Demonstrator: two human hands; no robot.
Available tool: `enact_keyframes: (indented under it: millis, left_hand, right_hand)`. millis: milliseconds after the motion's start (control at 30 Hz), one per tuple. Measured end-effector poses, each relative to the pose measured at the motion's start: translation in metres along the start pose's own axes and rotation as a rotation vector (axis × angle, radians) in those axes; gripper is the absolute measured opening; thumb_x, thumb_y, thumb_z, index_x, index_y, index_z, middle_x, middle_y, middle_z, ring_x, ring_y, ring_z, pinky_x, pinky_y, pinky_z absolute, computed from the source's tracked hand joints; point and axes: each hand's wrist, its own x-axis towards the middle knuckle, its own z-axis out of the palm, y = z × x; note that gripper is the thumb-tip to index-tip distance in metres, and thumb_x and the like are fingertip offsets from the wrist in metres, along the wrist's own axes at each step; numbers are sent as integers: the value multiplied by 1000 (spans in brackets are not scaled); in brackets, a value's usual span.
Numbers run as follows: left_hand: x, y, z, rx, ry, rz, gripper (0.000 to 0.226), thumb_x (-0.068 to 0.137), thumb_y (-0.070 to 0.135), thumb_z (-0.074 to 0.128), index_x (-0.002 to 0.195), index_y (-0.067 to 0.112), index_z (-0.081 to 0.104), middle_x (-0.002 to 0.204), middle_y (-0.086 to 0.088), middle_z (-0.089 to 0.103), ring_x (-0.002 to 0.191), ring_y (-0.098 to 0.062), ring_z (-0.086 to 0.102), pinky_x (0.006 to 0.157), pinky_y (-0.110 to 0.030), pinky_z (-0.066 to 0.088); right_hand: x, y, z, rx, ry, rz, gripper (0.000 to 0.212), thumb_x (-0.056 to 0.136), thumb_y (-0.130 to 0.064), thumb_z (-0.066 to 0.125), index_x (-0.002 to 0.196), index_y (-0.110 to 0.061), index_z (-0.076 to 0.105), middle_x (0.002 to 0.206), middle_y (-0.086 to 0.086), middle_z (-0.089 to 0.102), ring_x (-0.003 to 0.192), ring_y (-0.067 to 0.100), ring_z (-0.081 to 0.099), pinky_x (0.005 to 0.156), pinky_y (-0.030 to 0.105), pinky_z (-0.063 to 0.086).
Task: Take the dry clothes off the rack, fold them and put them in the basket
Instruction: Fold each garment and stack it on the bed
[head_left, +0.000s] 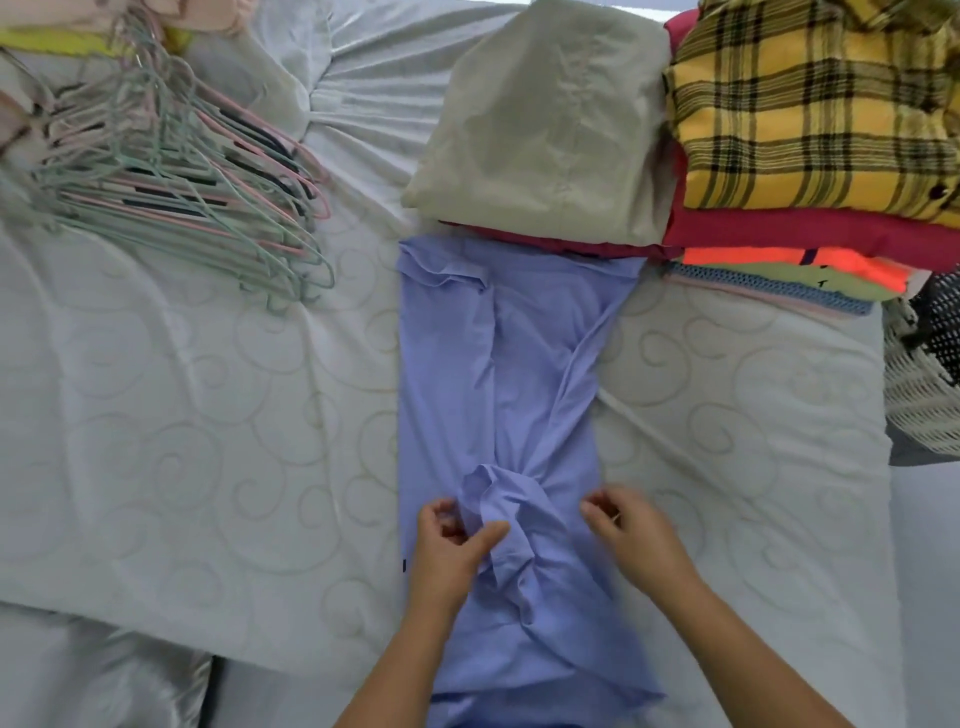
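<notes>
The blue shirt (498, 364) lies in a long strip on the bed (208, 415), its far end touching the beige pile (545, 119). My left hand (452, 535) pinches the bunched lump in its middle. My right hand (634, 535) hovers curled at the right edge; I cannot tell if it has cloth. If I fold over that lump, the bundle will likely come out crooked and slump in the basket (924, 395).

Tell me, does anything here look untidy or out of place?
The blue garment is bunched into a crumpled lump at the left hand, while the rest lies fairly flat. The hangers lie in a tangled heap on the bed.
</notes>
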Motion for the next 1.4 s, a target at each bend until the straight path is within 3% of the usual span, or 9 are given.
enact_keyframes:
  millis: [167,300,433,567,833,933,1033,1200,1400]
  left_hand:
    - [9,17,32,383,37,162,58,72,17,77,119,14,42,107,6,48,103,-15,51,76,-14,37]
    - [8,17,22,177,-67,69,41,76,8,68,97,27,39,86,6,54,74,-7,56,58,-8,40]
    - [7,12,-9,19,-217,36,56,43,45,70,95,31,56,85,16,63,71,3,55,65,-7,42]
    - [4,-1,-25,-92,-226,83,20,49,44,66,66,35,62,61,17,57,55,-2,41,54,-14,35]
    - [10,-38,-50,-333,-27,-119,49,41,9,70,86,9,49,71,-12,61,51,0,60,52,-10,46]
    - [10,-46,-48,-249,-39,-147,60,34,24,76,85,8,49,63,-6,61,48,-5,56,51,-12,46]
    - [11,-49,-44,-175,-21,-124,68,28,37,73,85,9,49,60,-4,59,43,-1,52,48,-12,42]
    - [-5,-41,-39,-160,121,-79,50,62,3,82,90,7,41,76,-9,53,54,-9,56,50,-11,44]
    - [-26,-44,-34,-38,-18,-59,28,72,19,80,77,10,53,71,-4,58,68,-17,52,65,-31,44]
  right_hand:
    - [99,-13,-44,328,294,125,16,92,-17,54,76,-13,56,78,12,58,79,27,55,78,41,46]
    - [171,-40,-62,561,391,260,34,89,-28,57,59,-15,52,64,10,53,68,24,51,73,39,45]
    - [216,-80,-68,768,449,316,29,82,-22,68,61,-14,49,53,3,50,54,18,47,54,31,39]
    - [217,-108,-69,673,560,124,19,65,-25,66,74,-16,52,76,3,57,74,18,55,65,30,42]
    - [212,-182,-14,331,247,-183,20,87,-14,61,96,-12,44,83,3,52,77,13,51,73,26,40]
    - [181,-152,-3,128,196,-292,9,89,-7,55,98,-8,57,91,6,52,80,16,50,75,27,39]
    - [130,-104,5,82,273,-173,24,90,-8,56,114,-1,55,107,7,42,81,18,48,78,23,36]
    - [33,-23,21,267,259,106,16,88,-14,62,97,-5,51,95,18,57,87,33,56,72,29,39]
    - [-73,35,38,374,31,177,63,43,-53,87,85,-20,53,90,12,64,67,-9,59,61,6,44]
